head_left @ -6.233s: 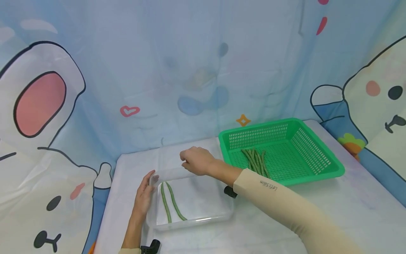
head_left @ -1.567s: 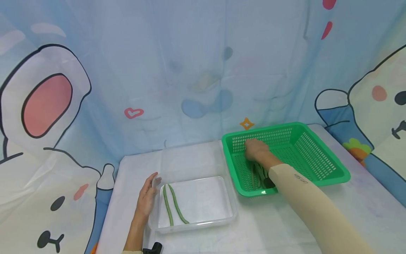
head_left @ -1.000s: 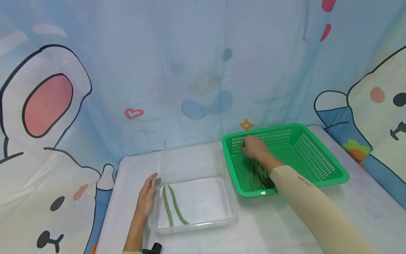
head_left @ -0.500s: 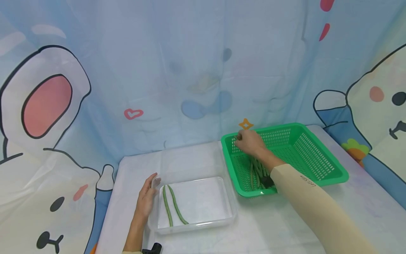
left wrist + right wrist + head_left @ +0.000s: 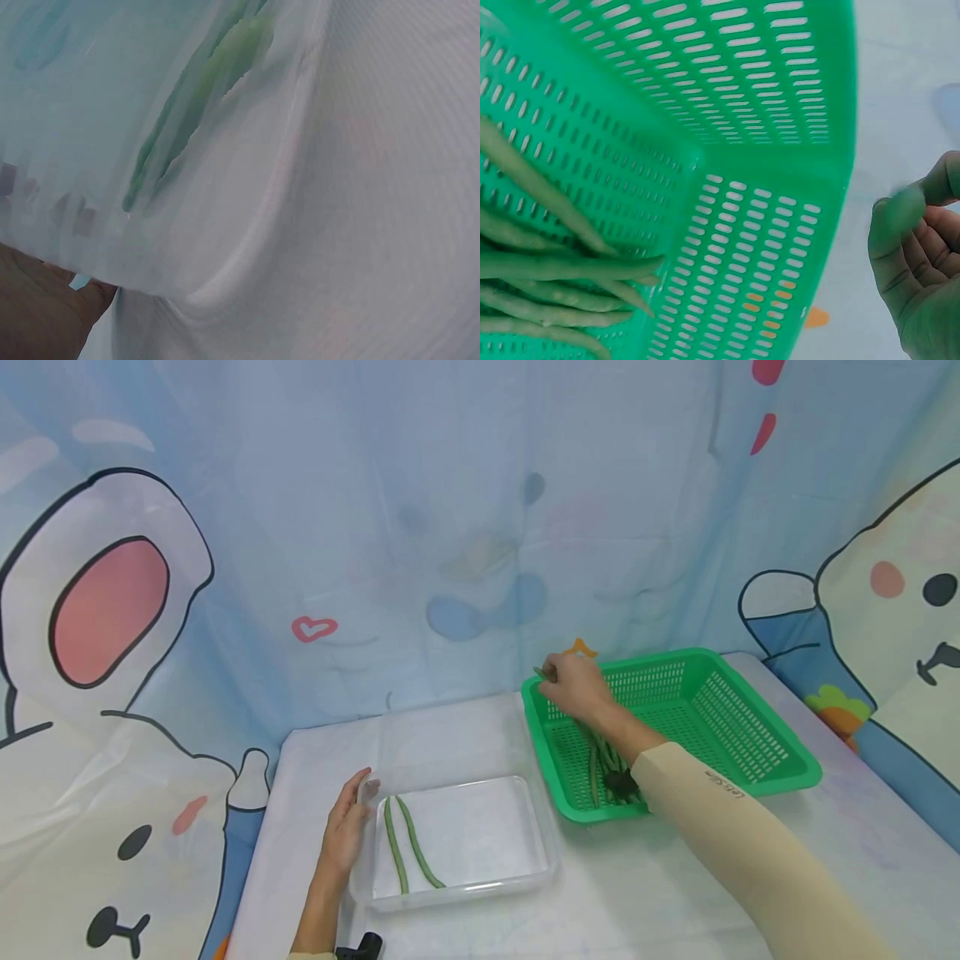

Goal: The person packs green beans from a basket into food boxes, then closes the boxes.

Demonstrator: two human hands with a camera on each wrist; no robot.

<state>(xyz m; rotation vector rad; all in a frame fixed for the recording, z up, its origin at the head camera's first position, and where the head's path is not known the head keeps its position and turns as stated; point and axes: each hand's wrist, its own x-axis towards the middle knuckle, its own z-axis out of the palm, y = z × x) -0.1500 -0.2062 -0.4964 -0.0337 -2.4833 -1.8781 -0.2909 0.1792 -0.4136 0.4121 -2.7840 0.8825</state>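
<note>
In the head view, toward four o'clock, small dark lettering slants along the beige right sleeve of a person. Though tiny and slightly blurred, it appears to read "Let's Slim".

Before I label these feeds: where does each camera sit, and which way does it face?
Head: worn on the head, facing forward and down at clear tray and green basket; left hand, right hand, forearms show.
Left wrist: worn there, facing the tray; part of the left hand shows.
Right wrist: worn there, facing the basket; the right hand shows at right.
Shared: head and right wrist both show basket and beans.
</note>
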